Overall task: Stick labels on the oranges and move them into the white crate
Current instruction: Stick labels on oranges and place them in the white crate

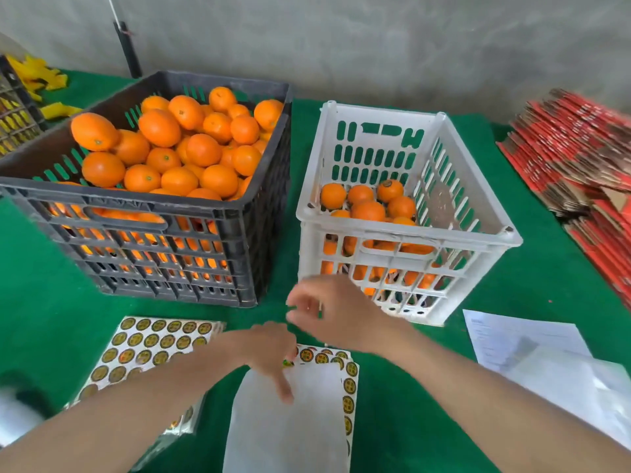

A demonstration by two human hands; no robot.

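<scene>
A white crate at centre right holds several oranges, one with a label on top. A dark grey crate to its left is heaped with unlabelled oranges. At the near edge lies a label sheet, mostly bare backing, with round gold labels along its top and right side. My left hand grips this sheet at its top edge, thumb lying on the backing. My right hand hovers just above, in front of the white crate. It is blurred, its fingers are loosely curled, and nothing shows in them.
A full sheet of gold labels lies near left on the green cloth. White papers and plastic lie near right. Flat red cartons are stacked at far right. Another crate and yellow strips are at far left.
</scene>
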